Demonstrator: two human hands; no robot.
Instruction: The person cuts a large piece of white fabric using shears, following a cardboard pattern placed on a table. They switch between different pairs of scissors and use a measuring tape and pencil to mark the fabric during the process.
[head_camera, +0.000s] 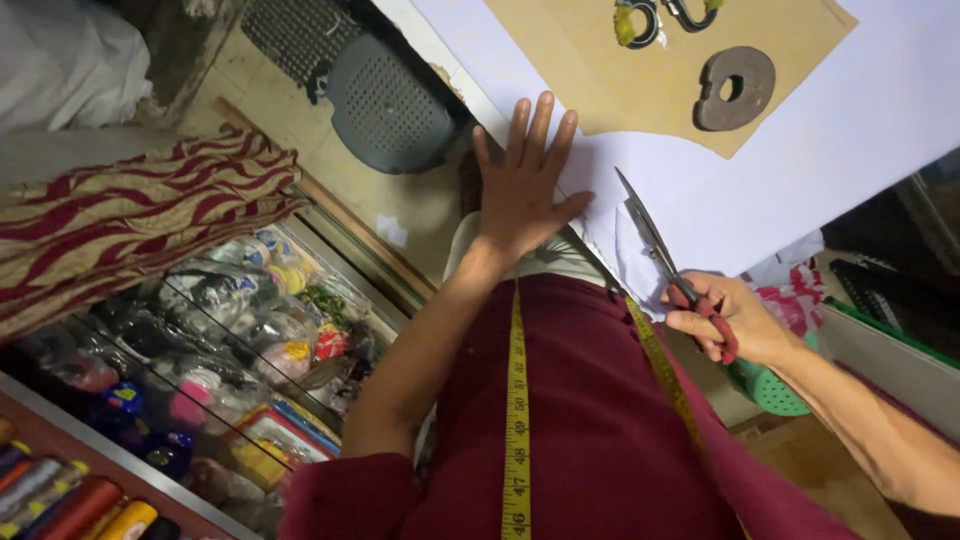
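White cloth (800, 150) covers the table, its near edge hanging just above the person's lap. On it lies a brown paper pattern (610, 70), pinned down by a round metal weight (735, 88) with a hole through it and, beside that, two hook-shaped tools (660, 18) with yellow-green grips. A maroon garment fills the lower frame, a yellow tape measure (516, 420) draped over it. To the left stands a glass case (230, 340) of packed trimmings, with striped red fabric (120, 220) folded on top.

The left hand (525, 185) lies flat with fingers spread, pressing the cloth at its edge and grasping nothing. The right hand (730, 320) is closed through the red handles of the scissors (660, 250), whose blades are parted and meet the cloth edge just beside the left thumb.

The chief risk appears to be that closeness: a long closing stroke angled leftward could catch the thumb. The cloth under the blades looks bunched, so a cut could run ragged or take two layers at once. The weight holds only the far part of the pattern; if the pressing palm lifts, the overhanging cloth could slide and pull pattern and cloth out of register.
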